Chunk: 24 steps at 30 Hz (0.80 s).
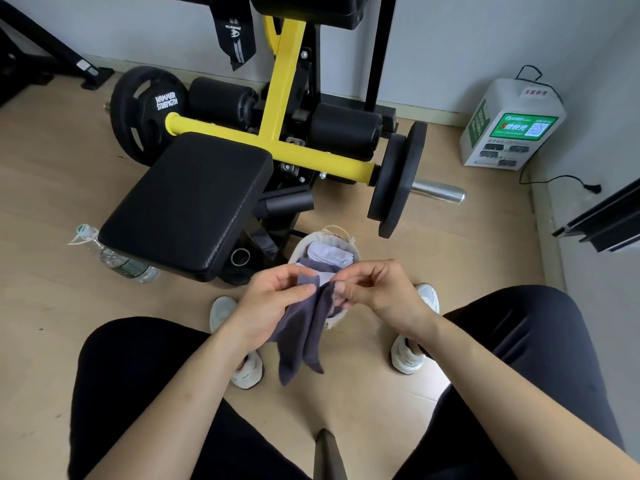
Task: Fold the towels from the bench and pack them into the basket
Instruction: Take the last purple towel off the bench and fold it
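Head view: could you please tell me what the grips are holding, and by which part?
Left grip and right grip pinch a grey towel by its upper edge; the rest hangs.

Wooden floor [450,271] bearing a gym machine [277,109], its black padded worktop [187,202] sitting at left, basket [348,241] standing on the floor just right of it, bottle [119,263] lying by its left corner, white box [509,123] standing against the wall [450,46]

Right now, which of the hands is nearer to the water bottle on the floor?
The left hand. The water bottle lies to its left; the right hand is farther, across the grey towel that both pinch.
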Motion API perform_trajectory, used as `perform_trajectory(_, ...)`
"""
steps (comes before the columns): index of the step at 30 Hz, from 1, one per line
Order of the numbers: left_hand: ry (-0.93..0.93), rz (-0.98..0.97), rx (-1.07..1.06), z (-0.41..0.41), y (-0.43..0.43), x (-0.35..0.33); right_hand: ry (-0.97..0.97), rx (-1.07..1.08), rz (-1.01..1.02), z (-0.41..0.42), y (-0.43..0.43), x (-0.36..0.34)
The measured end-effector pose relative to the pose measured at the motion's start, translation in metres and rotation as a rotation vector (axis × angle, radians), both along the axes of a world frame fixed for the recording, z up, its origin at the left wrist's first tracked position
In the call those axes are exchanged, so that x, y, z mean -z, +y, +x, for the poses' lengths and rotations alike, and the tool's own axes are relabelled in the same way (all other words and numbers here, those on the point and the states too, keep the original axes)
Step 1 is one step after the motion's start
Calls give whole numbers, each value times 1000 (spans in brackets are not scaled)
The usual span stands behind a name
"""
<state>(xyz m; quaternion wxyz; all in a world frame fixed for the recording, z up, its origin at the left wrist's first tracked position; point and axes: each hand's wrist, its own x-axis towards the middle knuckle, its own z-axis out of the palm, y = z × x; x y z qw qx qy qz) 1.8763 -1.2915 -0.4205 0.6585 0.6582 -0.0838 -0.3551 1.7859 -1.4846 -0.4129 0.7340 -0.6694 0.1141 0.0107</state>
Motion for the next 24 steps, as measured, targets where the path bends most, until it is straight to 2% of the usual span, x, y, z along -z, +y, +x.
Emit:
perform_trajectory(7, 70, -43, -112, -9, -7, 3, -103, 76, -384, 9, 9, 9)
perform_trajectory(14, 88, -93, -116, -14, -13, -1, -52, 136, -351, 8, 10, 7)
perform_trajectory(19, -16, -101, -34, -19, -14, -7, -38, 181, -344, 8, 13, 6)
perform_trajectory(24, -106, -42, -104, -17, -14, 0, -25, 140, -309, 7, 15, 5)
